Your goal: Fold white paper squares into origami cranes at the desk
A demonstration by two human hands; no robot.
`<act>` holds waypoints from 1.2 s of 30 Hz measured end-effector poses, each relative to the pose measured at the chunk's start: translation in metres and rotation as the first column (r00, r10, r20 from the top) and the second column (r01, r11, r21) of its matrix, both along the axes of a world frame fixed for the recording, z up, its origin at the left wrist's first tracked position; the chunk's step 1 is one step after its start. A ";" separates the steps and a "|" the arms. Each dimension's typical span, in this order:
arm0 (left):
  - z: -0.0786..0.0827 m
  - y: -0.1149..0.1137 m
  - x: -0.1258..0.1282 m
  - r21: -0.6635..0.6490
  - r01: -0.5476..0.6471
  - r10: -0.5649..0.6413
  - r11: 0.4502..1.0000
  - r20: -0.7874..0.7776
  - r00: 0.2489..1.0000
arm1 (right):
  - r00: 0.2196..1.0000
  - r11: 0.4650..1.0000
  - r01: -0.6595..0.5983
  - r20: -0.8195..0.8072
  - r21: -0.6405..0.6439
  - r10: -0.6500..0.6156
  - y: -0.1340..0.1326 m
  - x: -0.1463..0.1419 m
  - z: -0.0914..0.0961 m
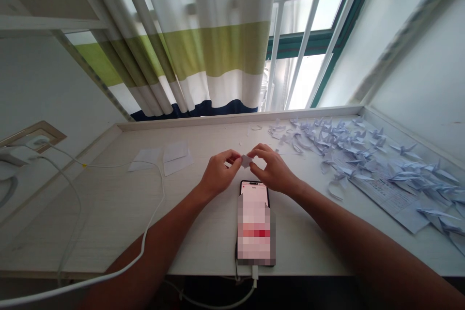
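Observation:
Between my two hands is a small folded piece of white paper point(246, 161), held just above the desk beyond the phone. My left hand point(221, 170) pinches its left edge between thumb and fingers. On the other side, my right hand point(273, 167) grips the right edge with thumb and forefinger. The paper's finer folds are too small to make out. Below the hands lies a phone point(255, 223) with its screen lit and partly blurred, a white cable plugged into its near end.
Many folded paper cranes point(327, 140) spread over the right side of the desk, some on a printed sheet point(394, 198). Paper squares point(178, 157) lie at left. A white cable point(162, 189) crosses from the wall socket point(41, 140). A raised rim point(203, 120) borders the desk's far edge.

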State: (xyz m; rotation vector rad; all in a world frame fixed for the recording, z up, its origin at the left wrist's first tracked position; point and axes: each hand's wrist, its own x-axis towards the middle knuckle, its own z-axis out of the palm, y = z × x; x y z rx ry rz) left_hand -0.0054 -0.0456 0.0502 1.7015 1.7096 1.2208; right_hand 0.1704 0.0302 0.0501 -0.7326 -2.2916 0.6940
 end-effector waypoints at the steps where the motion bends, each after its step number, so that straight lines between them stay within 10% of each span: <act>1: 0.000 0.000 0.000 0.006 -0.004 0.004 1.000 -0.001 1.000 | 1.000 1.000 0.012 -0.010 -0.023 -0.012 0.001 -0.001 0.000; 21: -0.009 0.003 0.012 -0.112 0.250 -0.127 0.962 0.624 0.771 | 0.900 0.844 -0.116 -0.414 -0.524 -0.134 0.000 -0.008 -0.004; 36: -0.007 -0.001 0.022 -0.050 0.036 -0.007 0.998 0.497 0.868 | 0.950 0.992 0.120 -0.287 -0.036 -0.125 -0.009 -0.007 0.002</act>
